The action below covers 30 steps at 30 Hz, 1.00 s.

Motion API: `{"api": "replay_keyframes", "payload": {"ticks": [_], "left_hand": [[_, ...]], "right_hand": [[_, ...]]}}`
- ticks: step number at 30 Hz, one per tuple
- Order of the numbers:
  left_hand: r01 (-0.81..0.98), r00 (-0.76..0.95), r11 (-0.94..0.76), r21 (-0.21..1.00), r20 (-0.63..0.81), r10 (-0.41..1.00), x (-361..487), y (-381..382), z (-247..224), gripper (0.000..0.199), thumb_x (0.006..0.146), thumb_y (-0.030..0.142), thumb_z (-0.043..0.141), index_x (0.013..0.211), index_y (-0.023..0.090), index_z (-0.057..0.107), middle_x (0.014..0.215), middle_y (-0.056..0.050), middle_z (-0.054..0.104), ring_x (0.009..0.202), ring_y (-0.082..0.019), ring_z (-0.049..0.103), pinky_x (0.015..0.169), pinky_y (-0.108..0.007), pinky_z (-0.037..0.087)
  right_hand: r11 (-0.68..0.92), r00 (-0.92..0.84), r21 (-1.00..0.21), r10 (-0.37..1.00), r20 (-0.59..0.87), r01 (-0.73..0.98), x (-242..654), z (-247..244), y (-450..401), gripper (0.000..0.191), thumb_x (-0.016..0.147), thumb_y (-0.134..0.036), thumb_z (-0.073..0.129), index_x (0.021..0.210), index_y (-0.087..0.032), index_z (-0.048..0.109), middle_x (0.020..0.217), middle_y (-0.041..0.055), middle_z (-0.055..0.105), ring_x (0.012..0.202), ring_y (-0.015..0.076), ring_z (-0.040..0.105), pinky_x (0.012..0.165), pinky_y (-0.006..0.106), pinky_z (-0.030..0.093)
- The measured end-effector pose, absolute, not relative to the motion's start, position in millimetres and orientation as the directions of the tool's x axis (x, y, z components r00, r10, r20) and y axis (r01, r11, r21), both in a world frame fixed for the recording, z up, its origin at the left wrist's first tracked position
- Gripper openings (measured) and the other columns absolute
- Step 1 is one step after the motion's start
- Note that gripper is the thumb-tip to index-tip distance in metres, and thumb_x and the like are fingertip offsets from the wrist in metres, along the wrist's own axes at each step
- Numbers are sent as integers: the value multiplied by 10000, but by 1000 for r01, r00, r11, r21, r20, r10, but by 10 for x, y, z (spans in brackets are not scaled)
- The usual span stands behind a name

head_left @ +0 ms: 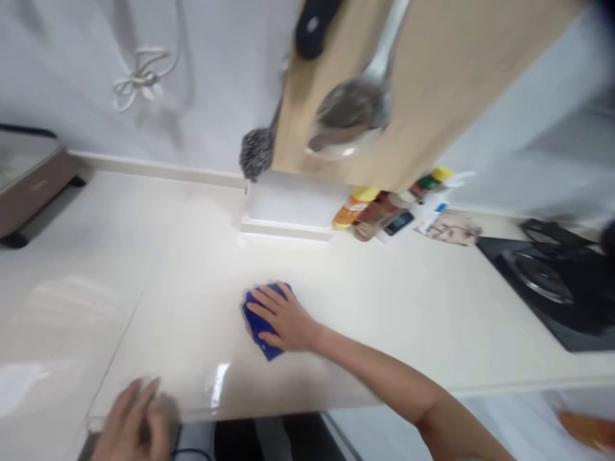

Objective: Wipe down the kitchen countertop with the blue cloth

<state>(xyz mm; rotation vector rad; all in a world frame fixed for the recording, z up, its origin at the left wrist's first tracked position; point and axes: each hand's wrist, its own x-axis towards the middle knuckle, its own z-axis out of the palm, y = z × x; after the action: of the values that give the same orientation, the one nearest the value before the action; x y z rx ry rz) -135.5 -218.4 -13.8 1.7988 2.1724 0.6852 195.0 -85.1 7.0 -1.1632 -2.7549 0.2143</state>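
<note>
Curling loosely at the near edge of the white countertop (192, 256), the left hand's (132, 422) fingers show nothing in their grasp, and whether they touch the surface I cannot tell. And now the right hand (288, 323), out over the middle: palm down, fingers spread and unclenched, flat across a blue cloth (256, 325) that lies on the countertop! Off to the right sits a black hob (576, 301); far left, a brown appliance (33, 186). Beyond the cloth, a white box (293, 208) stands beside a yellow-capped bottle (353, 208), and at the back, a white cord (141, 80) hangs bundled against the wall (216, 77).
</note>
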Motion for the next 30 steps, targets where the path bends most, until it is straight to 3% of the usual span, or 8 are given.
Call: {"api": "replay_keyframes", "payload": {"ticks": [3,7,11,16,23,26,28,30], "left_hand": [[818,-5,-25,575,51,999,-700,-1787,95,427,952,396,404,1313,330,624,1456,-37,572,1318,-277,567,1124,-486,502],[726,360,-329,604,75,930,128,-1441,287,404,971,354,413,1245,252,693,1361,-56,658,1233,-226,636,1071,-382,545],[633,607,-520,574,49,793,739,-1238,372,409,966,276,392,1221,203,703,1271,-85,706,1209,-229,646,1046,-387,555],[543,776,-659,520,-10,631,1372,-974,449,424,955,269,370,1202,176,702,1247,-118,697,1207,-251,631,1079,-393,510],[681,638,-446,582,-171,751,1692,-737,317,548,928,440,408,1343,141,606,1398,-186,564,1332,-352,521,1119,-530,449],[596,594,-284,751,-175,785,1780,-846,144,642,834,511,534,1376,170,578,1289,-149,619,1158,-316,631,1075,-485,504],[526,467,-114,843,-174,867,2078,-977,127,705,811,484,550,1427,145,518,1193,-148,647,1028,-293,668,1028,-494,528],[327,398,8,945,-146,906,2570,-1108,202,717,811,456,564,1457,163,464,1234,-130,634,1021,-251,672,1008,-450,540]], "right_hand": [[502,-510,-212,860,21,838,2435,78,-1315,692,977,-547,495,1563,-197,377,1663,127,289,1544,317,208,1247,611,100],[98,-100,-178,995,0,979,3137,135,-1802,644,982,-460,518,1546,-166,413,1640,175,324,1530,334,252,1230,628,139],[-251,255,-161,967,5,955,3552,228,-2223,605,1007,-413,471,1539,-129,417,1630,207,325,1525,344,265,1221,639,140],[-430,436,-234,899,-26,872,3580,347,-2401,640,999,-468,485,1550,-153,397,1637,193,314,1535,326,247,1229,610,145],[-388,402,-304,916,-19,870,3731,305,-2392,695,991,-537,495,1569,-181,348,1669,140,267,1548,312,204,1243,613,99],[-301,332,-312,942,48,901,3800,250,-2456,754,987,-574,487,1583,-151,302,1668,154,265,1549,317,194,1244,613,99],[-251,289,-298,953,91,921,3822,215,-2484,793,991,-585,475,1586,-103,270,1659,175,279,1551,313,187,1253,591,99],[-239,279,-272,953,121,932,3837,176,-2482,816,990,-595,474,1578,-69,265,1649,190,295,1551,312,183,1259,578,100]]}}
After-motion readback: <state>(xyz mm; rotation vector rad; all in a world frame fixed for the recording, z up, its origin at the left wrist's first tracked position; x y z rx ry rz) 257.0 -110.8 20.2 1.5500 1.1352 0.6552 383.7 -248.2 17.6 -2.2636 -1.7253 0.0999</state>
